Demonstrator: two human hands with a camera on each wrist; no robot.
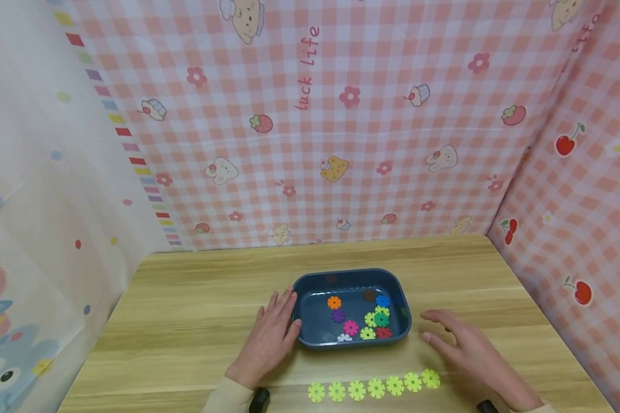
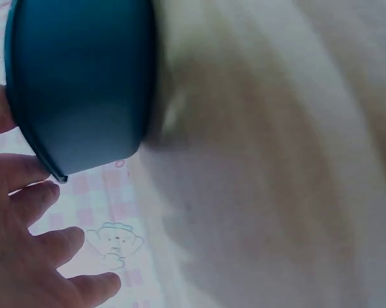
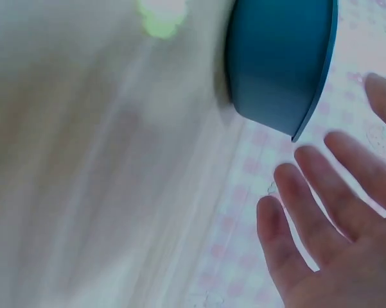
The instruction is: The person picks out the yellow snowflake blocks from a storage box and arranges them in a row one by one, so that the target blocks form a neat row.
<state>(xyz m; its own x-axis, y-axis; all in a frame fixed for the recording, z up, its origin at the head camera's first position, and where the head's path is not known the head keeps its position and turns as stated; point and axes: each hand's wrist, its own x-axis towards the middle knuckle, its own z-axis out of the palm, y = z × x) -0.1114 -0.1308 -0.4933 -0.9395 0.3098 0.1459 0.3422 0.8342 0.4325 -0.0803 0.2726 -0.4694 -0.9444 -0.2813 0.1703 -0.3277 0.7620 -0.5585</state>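
Note:
A dark blue tray (image 1: 310, 346) with raised walls stands on the wooden table, holding several flower-shaped plastic discs, among them an orange disc (image 1: 334, 302), a pink disc (image 1: 350, 327) and a blue disc (image 1: 383, 301). My left hand (image 1: 270, 338) rests at the tray's left rim, fingers extended and thumb touching its side. To the right of the tray is my right hand (image 1: 465, 347), apart from it, with nothing in its loosely bent fingers. In front of the tray lies a row of several yellow-green discs (image 1: 376, 388), running left to right.
The wooden table (image 1: 196, 298) extends to both sides of the tray. A pink checked cloth (image 1: 310, 137) hangs behind it, with another patterned cloth (image 1: 589, 206) at the right and a pale cloth (image 1: 41, 172) at the left.

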